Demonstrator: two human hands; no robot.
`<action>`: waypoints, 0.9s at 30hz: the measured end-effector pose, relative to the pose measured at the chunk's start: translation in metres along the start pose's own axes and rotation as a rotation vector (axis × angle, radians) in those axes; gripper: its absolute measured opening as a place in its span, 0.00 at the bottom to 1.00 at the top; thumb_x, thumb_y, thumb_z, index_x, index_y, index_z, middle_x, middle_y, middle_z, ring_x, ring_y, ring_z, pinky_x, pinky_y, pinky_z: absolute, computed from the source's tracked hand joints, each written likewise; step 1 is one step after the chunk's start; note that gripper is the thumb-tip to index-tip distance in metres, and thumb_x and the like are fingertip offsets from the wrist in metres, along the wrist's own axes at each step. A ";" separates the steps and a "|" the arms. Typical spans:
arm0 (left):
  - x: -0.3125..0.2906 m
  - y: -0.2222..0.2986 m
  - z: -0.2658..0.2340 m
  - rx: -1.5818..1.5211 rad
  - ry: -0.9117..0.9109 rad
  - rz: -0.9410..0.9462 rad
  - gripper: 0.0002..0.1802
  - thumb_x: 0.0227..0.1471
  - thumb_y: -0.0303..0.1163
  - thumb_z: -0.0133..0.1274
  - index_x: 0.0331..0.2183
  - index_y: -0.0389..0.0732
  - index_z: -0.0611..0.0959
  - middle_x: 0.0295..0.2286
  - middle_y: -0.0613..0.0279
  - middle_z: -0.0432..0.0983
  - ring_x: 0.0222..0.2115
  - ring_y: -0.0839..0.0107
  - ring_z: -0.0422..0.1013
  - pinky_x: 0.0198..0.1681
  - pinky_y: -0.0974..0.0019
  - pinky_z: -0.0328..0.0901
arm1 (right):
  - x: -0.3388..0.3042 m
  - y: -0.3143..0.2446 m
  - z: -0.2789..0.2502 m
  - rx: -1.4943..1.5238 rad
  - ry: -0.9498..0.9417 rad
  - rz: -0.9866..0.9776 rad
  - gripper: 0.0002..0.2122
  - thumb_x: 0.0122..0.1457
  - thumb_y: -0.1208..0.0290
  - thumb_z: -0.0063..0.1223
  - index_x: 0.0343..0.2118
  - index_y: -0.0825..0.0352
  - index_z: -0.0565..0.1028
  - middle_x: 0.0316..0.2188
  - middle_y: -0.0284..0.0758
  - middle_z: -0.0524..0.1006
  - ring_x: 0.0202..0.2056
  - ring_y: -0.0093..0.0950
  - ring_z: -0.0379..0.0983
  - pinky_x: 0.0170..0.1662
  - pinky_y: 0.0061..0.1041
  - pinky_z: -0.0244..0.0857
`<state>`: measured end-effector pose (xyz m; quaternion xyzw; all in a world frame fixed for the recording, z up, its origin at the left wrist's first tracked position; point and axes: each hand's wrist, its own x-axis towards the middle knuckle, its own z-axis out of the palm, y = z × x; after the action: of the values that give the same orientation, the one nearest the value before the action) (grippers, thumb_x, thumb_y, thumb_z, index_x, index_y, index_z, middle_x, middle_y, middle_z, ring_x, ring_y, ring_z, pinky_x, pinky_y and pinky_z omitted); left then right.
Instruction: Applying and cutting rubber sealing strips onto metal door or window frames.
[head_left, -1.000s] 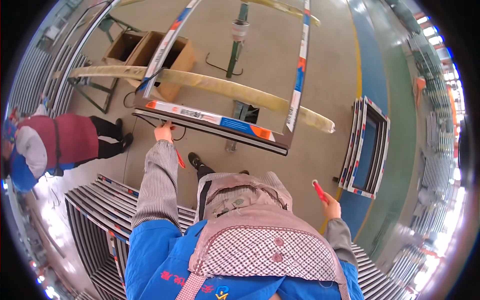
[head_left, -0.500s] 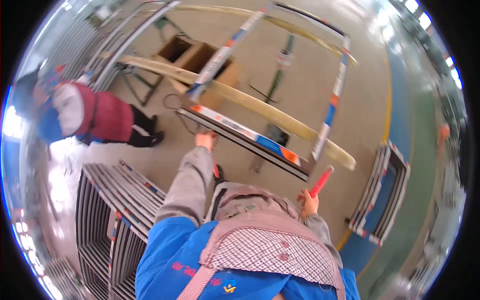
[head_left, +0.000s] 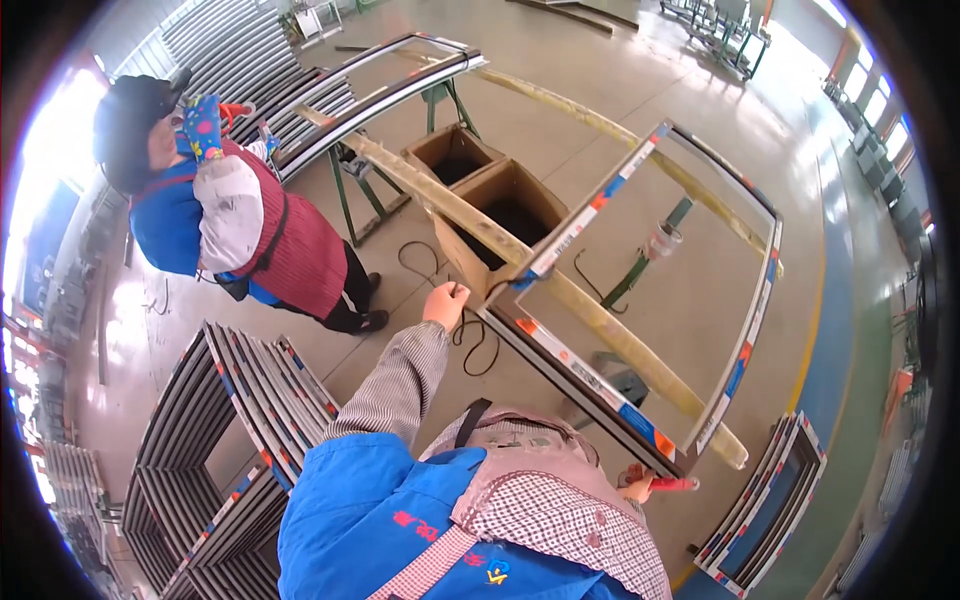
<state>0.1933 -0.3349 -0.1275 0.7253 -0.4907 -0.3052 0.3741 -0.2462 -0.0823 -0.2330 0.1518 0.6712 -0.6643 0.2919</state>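
A rectangular window frame (head_left: pixel 592 377) of dark profiles, with white, orange and blue film strips, lies in front of me across two pale wooden beams (head_left: pixel 590 308). My left hand (head_left: pixel 447 303) is beside its near left corner, fingers curled together; whatever they may hold is hidden. At the near right corner, my right hand (head_left: pixel 636 484) is closed around a red stick-shaped tool (head_left: pixel 675 484), which points right just below the frame's edge. The tool's exact kind cannot be made out.
Open cardboard boxes (head_left: pixel 510 205) stand by the left beam, with a black cable (head_left: pixel 478 345) on the floor. A co-worker (head_left: pixel 270 220) stands at left beside another frame (head_left: pixel 375 100). Stacked frames (head_left: pixel 225 400) are near left, more frames (head_left: pixel 765 505) at right.
The view has swung, bringing the co-worker and boxes further in. My right hand has lowered the red tool from upright to level by the frame's corner. My left hand stays near the left corner.
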 end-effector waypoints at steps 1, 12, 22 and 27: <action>0.013 0.003 0.004 0.026 -0.036 0.077 0.16 0.42 0.41 0.49 0.24 0.36 0.75 0.22 0.50 0.72 0.25 0.56 0.69 0.28 0.60 0.61 | 0.008 0.005 -0.001 0.012 -0.001 -0.012 0.15 0.51 0.60 0.51 0.37 0.62 0.66 0.19 0.31 0.73 0.22 0.21 0.68 0.18 0.19 0.55; 0.068 -0.009 0.046 0.398 -0.575 0.045 0.18 0.43 0.39 0.51 0.37 0.40 0.76 0.34 0.49 0.72 0.38 0.55 0.68 0.41 0.58 0.62 | -0.018 0.043 0.043 0.214 0.060 0.071 0.13 0.52 0.57 0.49 0.26 0.63 0.72 0.18 0.30 0.72 0.16 0.19 0.64 0.15 0.16 0.50; 0.083 -0.041 0.074 0.463 -0.673 0.076 0.17 0.37 0.40 0.54 0.31 0.41 0.80 0.30 0.51 0.74 0.34 0.55 0.70 0.38 0.58 0.64 | 0.014 0.051 0.035 0.159 -0.090 0.251 0.12 0.55 0.54 0.43 0.28 0.58 0.72 0.19 0.25 0.70 0.20 0.18 0.64 0.18 0.15 0.52; 0.080 -0.037 0.071 0.430 -0.659 0.043 0.15 0.36 0.40 0.55 0.29 0.42 0.81 0.29 0.52 0.75 0.33 0.56 0.71 0.38 0.59 0.65 | -0.009 0.040 0.049 0.227 -0.158 0.217 0.14 0.56 0.55 0.40 0.25 0.59 0.71 0.19 0.27 0.70 0.21 0.21 0.64 0.22 0.18 0.56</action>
<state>0.1801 -0.4189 -0.2026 0.6398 -0.6523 -0.4042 0.0422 -0.2061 -0.1259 -0.2572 0.2024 0.5466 -0.7102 0.3948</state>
